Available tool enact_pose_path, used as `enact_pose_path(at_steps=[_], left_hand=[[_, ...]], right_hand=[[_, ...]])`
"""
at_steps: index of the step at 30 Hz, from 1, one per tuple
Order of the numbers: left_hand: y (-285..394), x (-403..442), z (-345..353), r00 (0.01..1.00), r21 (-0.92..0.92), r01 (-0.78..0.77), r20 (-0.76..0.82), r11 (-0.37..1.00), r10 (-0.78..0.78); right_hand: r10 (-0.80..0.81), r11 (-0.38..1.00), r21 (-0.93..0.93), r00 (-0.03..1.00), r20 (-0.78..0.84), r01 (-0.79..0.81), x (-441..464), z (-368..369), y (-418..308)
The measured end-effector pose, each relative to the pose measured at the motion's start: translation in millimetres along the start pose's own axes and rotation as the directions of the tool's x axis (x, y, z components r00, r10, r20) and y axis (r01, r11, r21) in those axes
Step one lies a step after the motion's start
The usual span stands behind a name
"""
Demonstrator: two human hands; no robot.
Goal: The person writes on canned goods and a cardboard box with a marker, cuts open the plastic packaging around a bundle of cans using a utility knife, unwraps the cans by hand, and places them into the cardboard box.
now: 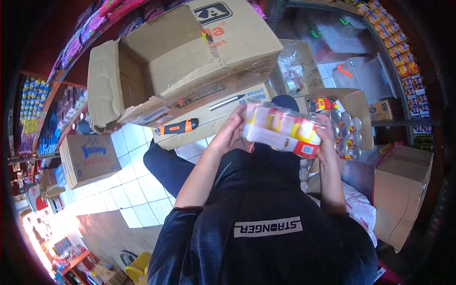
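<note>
Between my two hands I hold a plastic-wrapped pack (280,128) with red, yellow and white printing and a barcode; motion blurs it, and its contents are hard to make out. My left hand (230,131) is closed on one end of the pack. At the other end my right hand (325,137) grips it. Just beyond lies a flat cardboard carton (199,124), carrying an orange and black box cutter (178,127) and a silver marker pen (226,102). To the right, a cardboard box (362,107) contains several cans (346,133).
A large open carton (190,66) stands on the flat one. Another box (88,159) sits on the white tiled floor (142,194) at left. Goods-filled shelves (401,52) line both sides. A tall cardboard box (403,190) and clear plastic bins (363,76) are at right.
</note>
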State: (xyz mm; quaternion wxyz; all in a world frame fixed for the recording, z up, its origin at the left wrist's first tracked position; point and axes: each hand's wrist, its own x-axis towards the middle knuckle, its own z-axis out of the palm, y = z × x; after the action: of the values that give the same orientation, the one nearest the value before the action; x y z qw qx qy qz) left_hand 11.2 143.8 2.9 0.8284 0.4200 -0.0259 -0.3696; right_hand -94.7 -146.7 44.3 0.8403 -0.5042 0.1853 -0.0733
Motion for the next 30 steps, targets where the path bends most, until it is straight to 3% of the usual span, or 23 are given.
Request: enact_pose_path(at_steps=[2,3,6,10,14,19,22,25,30], left_hand=[[9,-9,13,0.999,0.383,0.026,-0.051,0.923,-0.007],[0,-9,4,0.998,0.402,0.046,-0.053,0.915,-0.027],[1,-12,0,0.993,0.287,0.093,-0.095,0.953,-0.068],[-3,-4,2,0.998,0.305,0.034,-0.063,0.952,-0.015],[-2,1,3,1.0,0.325,-0.002,-0.018,0.946,0.008],[-4,0,2,0.999,0.241,-0.006,-0.037,0.97,0.016],[-3,-5,5,0.995,0.231,-0.095,-0.012,0.968,0.1],[-5,-2,-2,0.984,0.261,-0.174,0.015,0.95,0.176],[-7,6,-9,0.995,0.255,-0.092,0.062,0.963,0.079]], right_hand=[[0.122,0.985,-0.129,0.992,0.041,-0.116,8,17,12],[0.108,0.981,-0.168,0.993,0.048,-0.099,19,15,25],[0.131,0.966,-0.23,0.991,0.038,-0.119,40,20,24],[0.231,0.897,-0.392,0.973,0.027,-0.202,72,26,4],[0.228,0.864,-0.458,0.974,-0.008,-0.207,94,32,-3],[0.186,0.817,-0.558,0.982,0.012,-0.148,123,25,4],[0.069,0.697,-0.717,0.997,0.044,-0.017,129,20,6],[0.096,0.764,-0.645,0.992,0.077,-0.023,126,21,-3],[0.056,0.707,-0.707,0.998,0.031,-0.018,132,25,8]])
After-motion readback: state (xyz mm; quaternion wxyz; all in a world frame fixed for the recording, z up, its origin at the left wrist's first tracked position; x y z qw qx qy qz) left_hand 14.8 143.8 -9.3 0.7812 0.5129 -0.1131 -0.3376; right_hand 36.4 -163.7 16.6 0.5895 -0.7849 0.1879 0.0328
